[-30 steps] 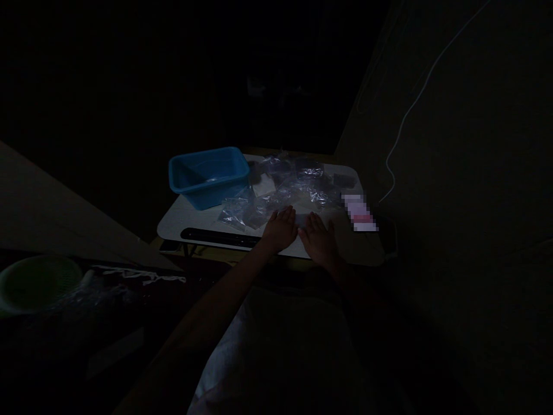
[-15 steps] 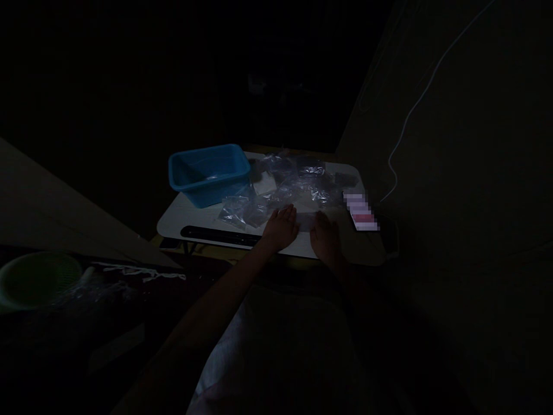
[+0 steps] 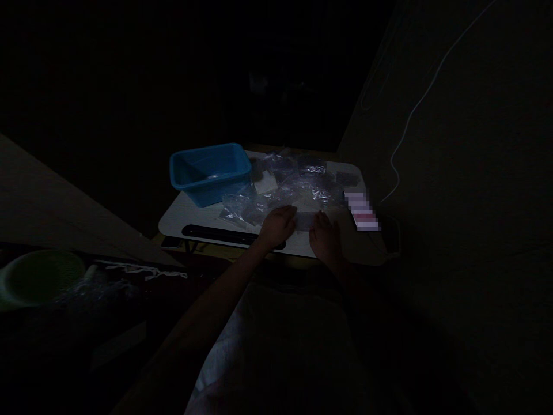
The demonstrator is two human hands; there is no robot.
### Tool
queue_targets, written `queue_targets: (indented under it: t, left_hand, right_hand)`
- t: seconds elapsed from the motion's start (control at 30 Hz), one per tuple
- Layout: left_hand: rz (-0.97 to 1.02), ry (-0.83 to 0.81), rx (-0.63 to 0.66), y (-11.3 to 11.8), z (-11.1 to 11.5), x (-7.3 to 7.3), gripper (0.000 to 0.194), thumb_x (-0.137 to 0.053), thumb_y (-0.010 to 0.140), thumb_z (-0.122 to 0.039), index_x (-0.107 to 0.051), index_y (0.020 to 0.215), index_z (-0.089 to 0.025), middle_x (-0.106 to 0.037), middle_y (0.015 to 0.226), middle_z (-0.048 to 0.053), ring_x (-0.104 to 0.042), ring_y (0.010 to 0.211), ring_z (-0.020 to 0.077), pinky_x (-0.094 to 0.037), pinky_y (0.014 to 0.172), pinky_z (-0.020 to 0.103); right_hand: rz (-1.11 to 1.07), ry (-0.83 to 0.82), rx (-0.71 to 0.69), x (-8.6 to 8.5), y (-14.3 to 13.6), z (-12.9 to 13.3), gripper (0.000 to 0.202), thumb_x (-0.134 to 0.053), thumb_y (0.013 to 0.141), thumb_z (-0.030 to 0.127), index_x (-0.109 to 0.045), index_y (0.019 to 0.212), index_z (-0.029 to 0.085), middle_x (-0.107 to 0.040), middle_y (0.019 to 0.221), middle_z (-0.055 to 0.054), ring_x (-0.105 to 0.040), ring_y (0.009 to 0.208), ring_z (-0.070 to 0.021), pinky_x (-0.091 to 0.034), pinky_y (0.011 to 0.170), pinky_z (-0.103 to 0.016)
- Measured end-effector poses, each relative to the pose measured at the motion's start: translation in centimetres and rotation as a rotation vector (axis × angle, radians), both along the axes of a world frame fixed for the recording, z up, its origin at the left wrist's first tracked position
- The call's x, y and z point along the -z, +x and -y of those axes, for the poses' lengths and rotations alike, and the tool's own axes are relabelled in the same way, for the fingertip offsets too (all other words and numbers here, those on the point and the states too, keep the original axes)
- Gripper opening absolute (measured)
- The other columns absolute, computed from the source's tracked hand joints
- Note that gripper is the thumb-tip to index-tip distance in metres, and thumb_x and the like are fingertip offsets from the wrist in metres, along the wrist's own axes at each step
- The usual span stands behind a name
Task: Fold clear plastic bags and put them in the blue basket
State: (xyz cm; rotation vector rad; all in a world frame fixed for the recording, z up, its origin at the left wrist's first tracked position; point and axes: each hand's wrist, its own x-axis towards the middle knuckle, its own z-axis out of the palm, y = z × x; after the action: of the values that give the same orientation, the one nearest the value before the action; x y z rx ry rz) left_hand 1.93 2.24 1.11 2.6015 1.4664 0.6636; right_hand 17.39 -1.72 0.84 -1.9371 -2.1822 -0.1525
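Observation:
In the dim head view, a small flat translucent plastic bag (image 3: pixel 305 221) lies on the white folding table (image 3: pixel 207 213) near its front edge. My left hand (image 3: pixel 277 226) is at the bag's left end, fingers together and bent onto it. At the opposite end, my right hand (image 3: pixel 325 237) has its fingers curled on the bag's edge. Beyond the hands spreads a heap of crinkled clear plastic bags (image 3: pixel 319 193), with a small white square item (image 3: pixel 265 182) among them. Darkness blurs the fingertips and whatever the flat bag contains.
A blue plastic basin (image 3: pixel 216 190) stands at the table's left. The phone (image 3: pixel 362 211), its screen lit and pixelated, lies near the right edge. A black slot (image 3: pixel 220 234) runs along the front. A white cable (image 3: pixel 412 109) hangs at right; a green basket (image 3: pixel 43 276) sits lower left.
My left hand has turned from lying flatter, fingers pointing forward, to fingers pointing right against the bag's end. My right hand stays almost in place. The view has shifted very slightly.

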Motion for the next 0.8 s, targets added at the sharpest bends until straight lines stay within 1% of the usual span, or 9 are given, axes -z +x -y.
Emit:
queue_targets:
  t: [0.07, 0.17, 0.4, 0.53, 0.6, 0.7, 0.8]
  left_hand:
    - [-0.048, 0.008, 0.015, 0.1, 0.1, 0.0, 0.039, -0.038, 0.086, -0.027, -0.047, 0.122, -0.015, -0.05, 0.127, 0.01, -0.044, 0.117, 0.0187, -0.033, 0.1, 0.036]
    - [-0.124, 0.026, 0.0, 0.3, 0.3, 0.0, 0.039, -0.039, 0.086, -0.029, -0.049, 0.121, -0.015, -0.046, 0.13, 0.012, -0.042, 0.119, 0.0216, -0.031, 0.1, 0.04]
    - [-0.184, 0.043, -0.018, 0.5, 0.6, -0.3, 0.043, -0.041, 0.085, -0.032, -0.047, 0.122, -0.012, -0.044, 0.131, 0.013, -0.041, 0.119, 0.0234, -0.032, 0.099, 0.039]
    - [-0.206, 0.046, -0.024, 0.6, 0.8, -0.3, 0.043, -0.039, 0.085, -0.033, -0.047, 0.122, -0.012, -0.044, 0.132, 0.013, -0.041, 0.119, 0.0242, -0.031, 0.099, 0.04]
    - [-0.211, 0.045, -0.026, 0.6, 0.9, -0.4, 0.044, -0.039, 0.085, -0.035, -0.046, 0.123, -0.012, -0.043, 0.132, 0.013, -0.039, 0.12, 0.0244, -0.031, 0.099, 0.041]
    - [-0.221, 0.031, -0.021, 0.7, 1.1, -0.6, 0.048, -0.041, 0.083, -0.038, -0.045, 0.123, -0.012, -0.041, 0.134, 0.013, -0.037, 0.122, 0.0249, -0.029, 0.1, 0.042]
    - [-0.235, 0.012, -0.013, 0.7, 1.1, -0.8, 0.052, -0.044, 0.081, -0.042, -0.044, 0.124, -0.012, -0.039, 0.135, 0.014, -0.036, 0.122, 0.0263, -0.028, 0.101, 0.043]
  right_hand:
    - [0.003, 0.002, 0.0, -0.1, 0.0, 0.0, 0.048, -0.025, 0.084, 0.02, -0.04, 0.127, 0.002, -0.036, 0.137, -0.018, -0.031, 0.127, -0.0252, -0.023, 0.1, -0.049]
    - [0.013, 0.008, -0.005, -0.1, 0.0, 0.0, 0.048, -0.026, 0.084, 0.019, -0.039, 0.127, 0.002, -0.036, 0.136, -0.018, -0.031, 0.126, -0.0251, -0.024, 0.1, -0.049]
    - [-0.012, 0.021, -0.004, 0.0, 0.0, -0.1, 0.047, -0.027, 0.084, 0.019, -0.04, 0.127, 0.003, -0.037, 0.136, -0.018, -0.032, 0.126, -0.0253, -0.024, 0.1, -0.049]
    - [-0.045, 0.054, 0.005, 0.1, 0.0, -0.1, 0.048, -0.027, 0.085, 0.022, -0.038, 0.127, 0.001, -0.033, 0.138, -0.02, -0.028, 0.128, -0.0264, -0.023, 0.1, -0.049]
    - [-0.044, 0.071, -0.046, 0.1, 0.0, 0.0, 0.048, -0.027, 0.086, 0.024, -0.037, 0.129, 0.004, -0.031, 0.139, -0.018, -0.026, 0.129, -0.0257, -0.019, 0.102, -0.05]
    - [-0.021, 0.071, -0.179, 0.0, 0.0, 0.3, 0.048, -0.023, 0.089, 0.03, -0.036, 0.131, 0.01, -0.031, 0.14, -0.013, -0.025, 0.13, -0.023, -0.013, 0.104, -0.051]
    - [0.003, 0.041, -0.269, -0.1, -0.1, 0.4, 0.048, -0.019, 0.091, 0.033, -0.035, 0.132, 0.013, -0.032, 0.14, -0.011, -0.025, 0.13, -0.0204, -0.011, 0.104, -0.051]
